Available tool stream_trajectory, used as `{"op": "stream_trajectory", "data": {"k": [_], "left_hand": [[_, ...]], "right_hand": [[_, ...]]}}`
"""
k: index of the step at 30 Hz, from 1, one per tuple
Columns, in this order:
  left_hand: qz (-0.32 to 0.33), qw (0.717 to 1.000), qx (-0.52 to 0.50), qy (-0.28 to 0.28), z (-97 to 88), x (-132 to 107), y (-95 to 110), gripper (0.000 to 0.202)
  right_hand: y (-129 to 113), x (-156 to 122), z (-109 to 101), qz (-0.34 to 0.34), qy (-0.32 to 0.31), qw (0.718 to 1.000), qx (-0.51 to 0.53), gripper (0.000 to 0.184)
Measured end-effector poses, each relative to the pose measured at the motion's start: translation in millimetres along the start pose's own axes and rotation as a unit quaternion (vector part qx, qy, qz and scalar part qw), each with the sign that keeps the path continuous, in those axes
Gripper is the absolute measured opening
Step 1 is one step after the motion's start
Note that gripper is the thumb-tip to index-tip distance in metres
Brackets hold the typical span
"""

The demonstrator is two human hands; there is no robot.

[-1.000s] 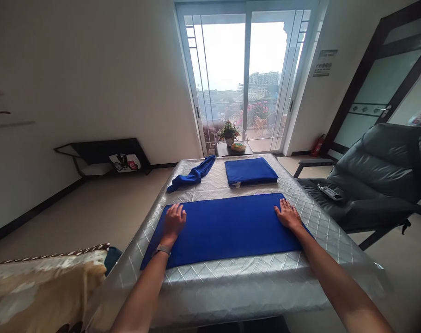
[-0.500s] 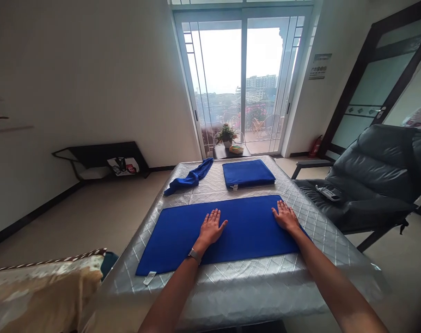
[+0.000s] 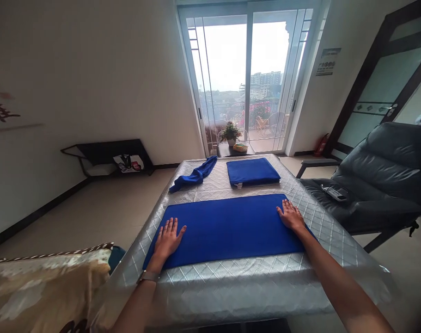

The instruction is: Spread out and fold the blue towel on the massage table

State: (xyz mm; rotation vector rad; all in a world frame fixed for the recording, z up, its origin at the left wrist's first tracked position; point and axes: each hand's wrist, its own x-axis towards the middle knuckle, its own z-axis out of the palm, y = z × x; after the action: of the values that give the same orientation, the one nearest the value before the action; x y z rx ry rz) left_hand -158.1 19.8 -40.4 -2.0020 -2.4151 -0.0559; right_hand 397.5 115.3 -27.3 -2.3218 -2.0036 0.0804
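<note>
A blue cloth, probably a towel (image 3: 227, 229), lies spread flat across the near half of a table with a silver quilted cover (image 3: 252, 282). Near its left end my left hand (image 3: 169, 238) rests flat on the fabric, fingers stretched out. My right hand (image 3: 291, 215) lies flat at the right end, close to the far corner, its fingers loosely apart. Beyond the spread cloth is a folded stack of blue cloth (image 3: 253, 171) with a white tag. A crumpled blue cloth (image 3: 194, 175) lies to the left of that stack.
A dark padded armchair (image 3: 387, 171) with a remote-like device (image 3: 334, 193) on its seat stands to the right. Patterned bedding (image 3: 51, 286) is at the lower left. Past the table's far edge, a small stand (image 3: 224, 151) carries a potted plant (image 3: 231, 134) before the sliding glass door.
My left hand has slid left over the cloth, from near its middle to its left end. My right hand stays at the right end. The view has shifted slightly.
</note>
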Motion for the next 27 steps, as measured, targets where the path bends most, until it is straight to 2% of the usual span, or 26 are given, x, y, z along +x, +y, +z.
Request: {"op": "stream_trajectory", "data": {"k": [3, 15, 22, 25, 27], "left_hand": [[-0.018, 1.000, -0.007, 0.020, 2.3, -3.3, -12.1, 0.081], [-0.068, 0.994, -0.049, 0.064, 8.5, -0.5, -23.1, 0.081], [-0.075, 0.994, -0.052, 0.064, 9.0, 0.2, -21.3, 0.081], [-0.076, 0.994, -0.051, 0.065, 7.9, -0.1, -19.8, 0.081], [-0.079, 0.994, -0.051, 0.064, 7.6, 0.0, -19.3, 0.080]], "right_hand": [[-0.3, -0.7, -2.7, -0.003, -0.009, 1.000, -0.002, 0.073], [-3.2, -1.0, -9.5, -0.001, -0.029, 0.999, -0.015, 0.071], [-6.8, -9.0, -15.2, -0.005, 0.018, 0.999, -0.035, 0.068], [-20.3, -18.7, -17.0, -0.001, 0.038, 0.999, -0.029, 0.067], [-42.0, -30.0, -18.2, -0.024, 0.032, 0.999, -0.021, 0.066]]}}
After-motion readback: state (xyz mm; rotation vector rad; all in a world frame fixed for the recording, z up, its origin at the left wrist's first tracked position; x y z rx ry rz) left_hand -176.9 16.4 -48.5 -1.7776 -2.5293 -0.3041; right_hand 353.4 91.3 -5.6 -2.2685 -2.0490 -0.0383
